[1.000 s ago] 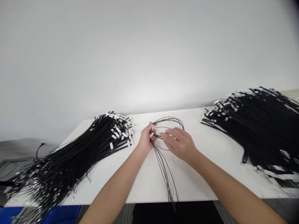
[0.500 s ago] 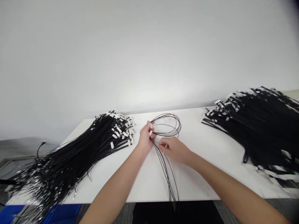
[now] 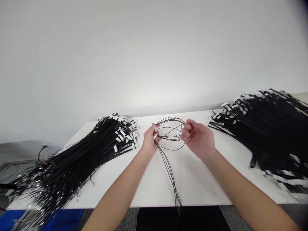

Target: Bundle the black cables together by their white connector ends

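Observation:
A coil of thin black wires (image 3: pixel 169 140) stands out to the right of my left hand (image 3: pixel 150 138). That hand is closed around the wires at one side of the loop, with small white connectors (image 3: pixel 155 136) showing at its fingers. Several loose wire ends (image 3: pixel 170 171) hang down from it past the table's front edge. My right hand (image 3: pixel 198 138) is at the far side of the loop, its fingers curled together. A single wire runs across the coil to those fingertips, which appear pinched on it; the exact contact is partly hidden.
On the left, a big bundle of black wires (image 3: pixel 86 150) with white connectors lies on the white table (image 3: pixel 144 189), its metal-tipped ends overhanging the edge. A larger pile of black wires (image 3: pixel 269 131) covers the right side. Behind stands a pale wall (image 3: pixel 154 57). Blue material (image 3: pixel 64 220) shows below left.
My right hand has moved up and right, from the hanging wires near my left hand to the loop's far side, bringing a wire across. My left hand has stayed almost still on the coil.

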The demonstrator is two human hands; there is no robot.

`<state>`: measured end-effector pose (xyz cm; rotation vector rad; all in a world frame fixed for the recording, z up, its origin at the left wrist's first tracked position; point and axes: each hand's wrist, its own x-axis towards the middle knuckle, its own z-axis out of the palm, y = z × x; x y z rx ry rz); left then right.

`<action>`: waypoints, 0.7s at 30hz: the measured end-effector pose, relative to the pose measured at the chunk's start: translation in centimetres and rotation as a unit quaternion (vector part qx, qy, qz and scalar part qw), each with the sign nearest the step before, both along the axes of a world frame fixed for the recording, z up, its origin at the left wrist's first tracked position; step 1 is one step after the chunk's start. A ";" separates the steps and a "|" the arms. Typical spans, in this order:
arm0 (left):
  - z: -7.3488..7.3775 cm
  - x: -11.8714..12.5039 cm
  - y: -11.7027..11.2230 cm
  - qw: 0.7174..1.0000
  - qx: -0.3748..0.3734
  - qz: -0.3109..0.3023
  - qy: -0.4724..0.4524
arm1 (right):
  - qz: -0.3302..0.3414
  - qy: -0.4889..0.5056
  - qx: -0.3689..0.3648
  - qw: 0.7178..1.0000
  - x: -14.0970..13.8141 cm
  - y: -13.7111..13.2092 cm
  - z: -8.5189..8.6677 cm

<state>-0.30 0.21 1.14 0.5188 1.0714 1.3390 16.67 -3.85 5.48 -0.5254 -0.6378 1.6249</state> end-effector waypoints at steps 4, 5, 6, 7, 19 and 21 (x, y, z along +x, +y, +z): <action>0.2 -0.1 0.0 1.000 -0.003 -0.004 0.003 | -0.176 0.040 0.027 0.983 1.5 0.8 0.5; 0.3 -0.1 0.0 1.000 -0.001 -0.003 0.004 | -0.218 0.039 0.029 0.975 1.9 1.0 0.5; 0.3 -0.1 -0.1 1.000 0.002 -0.002 0.006 | -0.254 0.038 0.032 0.966 2.2 1.3 0.6; 0.4 -0.1 -0.1 1.000 0.005 -0.001 0.009 | -0.283 0.035 0.037 0.958 2.6 1.5 0.6; 0.5 0.2 -0.3 0.999 0.031 -0.009 0.038 | -0.092 -0.349 0.079 0.929 1.0 -0.1 0.4; 0.5 0.3 -0.3 0.999 0.028 -0.008 0.045 | -0.056 -0.445 0.105 0.887 0.1 -0.7 0.1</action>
